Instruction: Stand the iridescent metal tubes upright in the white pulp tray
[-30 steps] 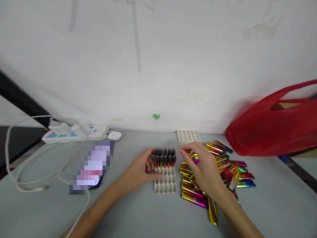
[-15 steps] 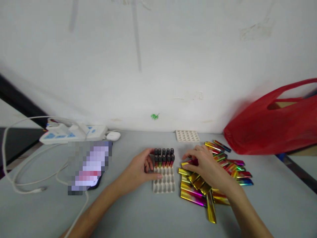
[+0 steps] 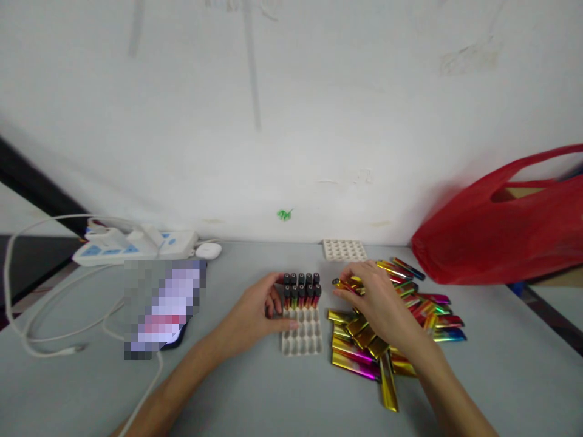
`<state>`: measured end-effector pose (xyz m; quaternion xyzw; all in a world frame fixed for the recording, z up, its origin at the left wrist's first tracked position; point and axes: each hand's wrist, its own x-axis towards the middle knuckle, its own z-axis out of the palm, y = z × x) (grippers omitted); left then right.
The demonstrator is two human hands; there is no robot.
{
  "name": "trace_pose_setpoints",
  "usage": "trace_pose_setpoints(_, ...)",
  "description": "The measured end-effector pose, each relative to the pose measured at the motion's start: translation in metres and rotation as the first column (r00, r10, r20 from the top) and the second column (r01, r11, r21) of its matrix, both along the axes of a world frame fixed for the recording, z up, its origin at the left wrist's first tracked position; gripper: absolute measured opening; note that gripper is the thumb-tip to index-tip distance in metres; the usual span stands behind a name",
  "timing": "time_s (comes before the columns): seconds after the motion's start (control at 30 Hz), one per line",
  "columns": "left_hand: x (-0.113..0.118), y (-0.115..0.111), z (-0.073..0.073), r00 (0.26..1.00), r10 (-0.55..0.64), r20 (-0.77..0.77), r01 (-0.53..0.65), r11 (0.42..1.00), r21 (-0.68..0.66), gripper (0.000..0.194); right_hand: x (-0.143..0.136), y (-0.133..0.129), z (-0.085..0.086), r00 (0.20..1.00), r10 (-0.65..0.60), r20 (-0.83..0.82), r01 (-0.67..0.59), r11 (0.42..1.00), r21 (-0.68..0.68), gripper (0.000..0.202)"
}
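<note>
A white tray [image 3: 301, 347] with rows of pockets lies on the table in front of me. Its two far rows hold upright metallic tubes [image 3: 301, 297] with black tops. My left hand [image 3: 260, 308] grips the tray from its left side, thumb over the pockets and fingers curled by the tubes. To the right, my right hand [image 3: 368, 290] pinches a shiny gold tube [image 3: 353, 284], its dark end pointing left. The hand is just above a pile of flat metallic tubes [image 3: 355, 357] in gold, pink, red and green. The palm side of this hand is hidden.
A second white tray [image 3: 345, 249] lies near the wall. At the right stands a red bag [image 3: 496, 237]. On the left are a phone [image 3: 168, 309] with a blurred screen, a power strip [image 3: 136, 246], loose white cables [image 3: 68, 337] and a small white case [image 3: 208, 250].
My right hand has lifted a gold tube off the pile and turned it so its dark end shows. The left hand and the tray have stayed in place.
</note>
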<state>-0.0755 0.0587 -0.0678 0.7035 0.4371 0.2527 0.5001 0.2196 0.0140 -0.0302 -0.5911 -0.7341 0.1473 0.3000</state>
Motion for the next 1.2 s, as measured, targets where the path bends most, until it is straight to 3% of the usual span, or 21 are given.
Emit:
trace_pose_setpoints(0.33, 0.0, -0.001, 0.002, 1.0, -0.002, -0.012, 0.002, 1.0, 0.0, 0.078, -0.015, -0.002, 0.009, 0.976, 0.028, -0.216, -0.036, 0.999, -0.033, 0.028)
trace_pose_setpoints(0.57, -0.001, -0.001, -0.002, 1.0, 0.003, 0.003, -0.003, 1.0, -0.003, 0.078, -0.027, -0.007, 0.011, 0.909, -0.132, -0.394, 0.118, 0.991, -0.06, 0.017)
trace_pose_setpoints(0.77, -0.001, 0.0, -0.002, 1.0, -0.007, -0.009, 0.007, 1.0, 0.008, 0.075, -0.032, -0.009, 0.002, 0.862, -0.138, -0.488, 0.162, 0.987, 0.008, 0.041)
trace_pose_setpoints(0.87, -0.002, 0.0, -0.001, 1.0, -0.011, -0.009, 0.011, 1.0, 0.007, 0.076, -0.035, -0.009, 0.002, 0.768, -0.125, -0.628, 0.115, 0.992, -0.056, 0.036)
trace_pose_setpoints(1.0, -0.001, 0.001, -0.002, 1.0, -0.017, -0.01, 0.018, 1.0, 0.023, 0.081, -0.039, -0.009, 0.007, 0.556, -0.185, -0.811, 0.012, 0.977, -0.215, 0.034)
trace_pose_setpoints(1.2, 0.004, -0.003, 0.0, 0.997, 0.077, -0.011, -0.076, 0.996, 0.053, 0.076, -0.041, -0.006, 0.008, 0.365, -0.265, -0.892, -0.174, 0.922, -0.345, 0.065)
